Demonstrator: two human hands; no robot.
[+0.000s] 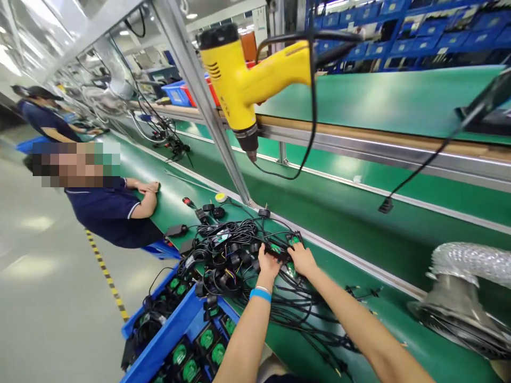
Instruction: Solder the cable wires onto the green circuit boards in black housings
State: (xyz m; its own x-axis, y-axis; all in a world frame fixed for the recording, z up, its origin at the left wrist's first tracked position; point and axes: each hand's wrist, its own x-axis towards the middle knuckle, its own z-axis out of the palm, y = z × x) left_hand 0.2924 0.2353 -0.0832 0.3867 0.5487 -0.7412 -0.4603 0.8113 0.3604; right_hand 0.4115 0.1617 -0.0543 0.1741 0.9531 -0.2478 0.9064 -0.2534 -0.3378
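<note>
A heap of black cables (243, 231) with round black plugs and small black boxes lies on the green bench. At its right side, my left hand (270, 263), with a blue band on the wrist, has thumb and fingers closed around a black part with a green face (275, 248). My right hand (302, 259) reaches in from the right, fingers curled down on the same black part's right end. Another black piece with a green face (295, 239) lies just beyond the right fingertips. My fingers and the cables partly hide these parts.
Blue bins (175, 324) at the bench's left edge hold black boxes with green round faces. A yellow heat gun (247, 80) hangs ahead beside a metal post (203, 101). A foil duct (471, 260) stands at right. Two people sit along the bench at left, one nearer (107, 210).
</note>
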